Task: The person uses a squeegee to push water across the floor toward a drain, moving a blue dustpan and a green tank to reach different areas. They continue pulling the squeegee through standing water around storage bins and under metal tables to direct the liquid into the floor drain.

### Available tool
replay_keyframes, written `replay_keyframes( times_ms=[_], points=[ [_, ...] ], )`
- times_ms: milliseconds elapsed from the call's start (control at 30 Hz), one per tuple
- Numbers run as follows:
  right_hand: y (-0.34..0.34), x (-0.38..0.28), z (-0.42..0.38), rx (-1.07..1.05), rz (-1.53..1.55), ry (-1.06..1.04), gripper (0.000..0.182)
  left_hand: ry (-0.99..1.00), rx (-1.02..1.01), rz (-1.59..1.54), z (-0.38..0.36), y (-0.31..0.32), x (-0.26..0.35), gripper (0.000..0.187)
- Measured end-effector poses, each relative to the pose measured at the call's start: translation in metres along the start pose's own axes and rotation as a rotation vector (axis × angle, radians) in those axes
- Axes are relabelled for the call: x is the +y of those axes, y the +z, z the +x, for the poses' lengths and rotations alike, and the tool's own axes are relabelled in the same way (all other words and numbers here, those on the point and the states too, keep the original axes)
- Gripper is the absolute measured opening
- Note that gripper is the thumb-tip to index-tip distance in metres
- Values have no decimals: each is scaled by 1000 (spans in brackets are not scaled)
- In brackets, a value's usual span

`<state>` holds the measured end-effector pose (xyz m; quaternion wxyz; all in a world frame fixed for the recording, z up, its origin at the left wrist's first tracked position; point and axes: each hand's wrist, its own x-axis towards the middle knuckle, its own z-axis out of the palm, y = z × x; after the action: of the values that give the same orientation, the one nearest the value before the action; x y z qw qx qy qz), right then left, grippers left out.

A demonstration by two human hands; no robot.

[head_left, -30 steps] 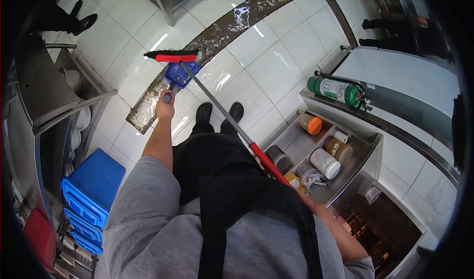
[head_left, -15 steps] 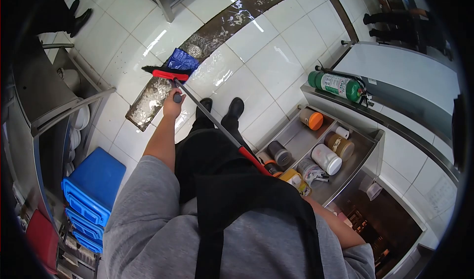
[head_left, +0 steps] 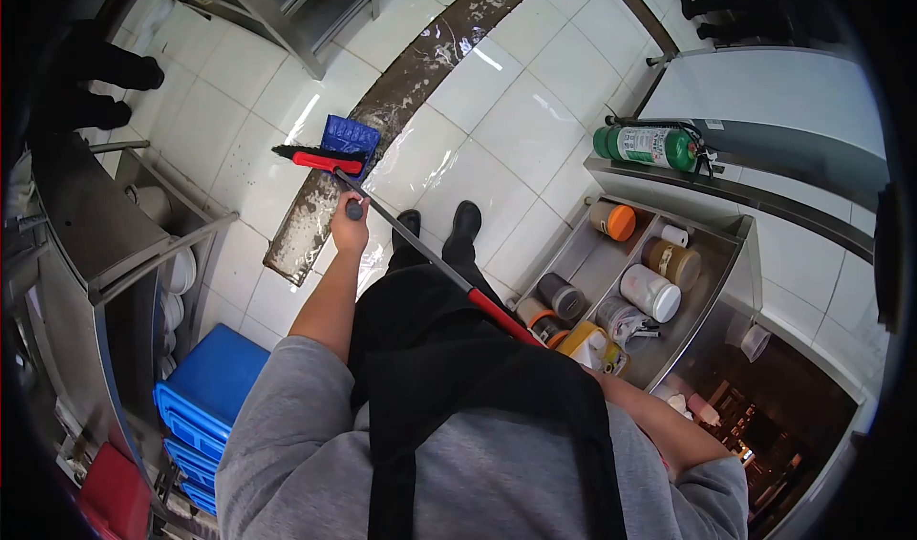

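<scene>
My left hand point(head_left: 351, 220) is closed around the dark grey handle point(head_left: 354, 210) of a blue dustpan point(head_left: 351, 138). The dustpan lies on the wet floor, over a dark channel strip. A broom's red head point(head_left: 328, 163) with black bristles overlaps the pan's near edge. Its grey pole point(head_left: 420, 244) slants past my left hand towards a red grip point(head_left: 499, 315) at my right side. The grip's end and my right hand are hidden beside my body; only the right forearm shows.
Stacked blue lids or bins point(head_left: 215, 373) stand at lower left, below a metal shelf unit point(head_left: 115, 215). At right, a metal tray point(head_left: 592, 282) holds several jars, below a green cylinder point(head_left: 650, 147). A person's dark shoes point(head_left: 143, 74) show upper left; another person's legs show upper right.
The view has shifted slightly, so the shelf, bins and tray sit further right in it. The dustpan looks turned a little. The person's feet at upper left have changed position.
</scene>
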<state>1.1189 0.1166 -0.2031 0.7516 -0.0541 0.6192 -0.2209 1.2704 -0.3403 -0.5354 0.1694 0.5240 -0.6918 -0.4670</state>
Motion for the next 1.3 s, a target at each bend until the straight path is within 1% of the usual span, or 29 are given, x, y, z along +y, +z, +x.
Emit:
replay_keyframes(
  times_ms=[67,100,133,167,200,233,300,367,400,467,600,667,700,767,800,867,900,967,1000,1067,1100,1133,1200,1233,1267,1300],
  points=[
    [-4,12,2,-87,126,134,65,-14,-15,20,1,5,10,22],
    [0,-16,-5,-85,125,127,65,-8,-13,20,1,8,16,22],
    [10,-69,-19,-51,32,55,65,-27,-30,74,2,9,23,22],
    [15,-97,-27,-17,-62,-17,64,-46,-46,130,2,10,31,23],
    [15,-96,-28,-17,-62,-23,64,-66,-63,186,2,10,40,24],
    [16,-93,-28,-15,-56,-6,64,-133,-85,237,2,12,50,25],
    [15,-84,-28,-12,-53,4,64,-132,-94,275,3,15,60,26],
    [14,-71,-25,-86,122,68,65,-137,-132,332,6,17,71,25],
    [14,-69,-26,-85,116,60,65,-131,-124,331,7,19,78,25],
    [18,-74,-27,-28,164,21,61,-128,-145,443,8,23,88,24],
    [24,-85,-35,73,244,-34,56,-132,-196,494,19,33,99,22],
    [22,-90,-37,48,393,71,57,-90,-189,486,22,37,107,22],
    [19,-93,-40,51,393,64,57,-77,-197,482,24,40,111,22],
    [13,-98,-46,-81,266,70,71,-50,-213,494,29,44,124,23],
    [11,-97,-50,-97,253,54,71,-37,-212,496,32,45,135,23],
    [10,-88,-60,-69,259,-2,71,-122,-147,375,42,50,164,22],
    [8,-82,-65,-45,267,-31,71,-100,-144,374,49,52,177,22],
    [5,-71,-74,14,282,-100,72,-35,-33,151,64,59,207,22],
    [2,-66,-76,48,286,-139,72,-5,-27,144,76,66,221,22],
    [-6,-55,-81,117,296,-222,72,62,40,-83,103,89,248,22],
    [-12,-51,-80,149,298,-267,72,143,39,-204,121,100,269,21],
    [-19,-49,-79,177,302,-312,73,175,38,-207,137,111,290,21],
    [-40,-57,-77,223,305,-390,73,244,48,-322,154,122,363,19],
    [-56,-73,-81,230,303,-419,73,320,64,-348,174,135,390,19],
    [-72,-100,-87,265,318,-432,74,349,70,-352,192,147,422,19],
    [-94,-118,-91,296,336,-443,75,450,47,-297,211,158,454,19]
  ],
)
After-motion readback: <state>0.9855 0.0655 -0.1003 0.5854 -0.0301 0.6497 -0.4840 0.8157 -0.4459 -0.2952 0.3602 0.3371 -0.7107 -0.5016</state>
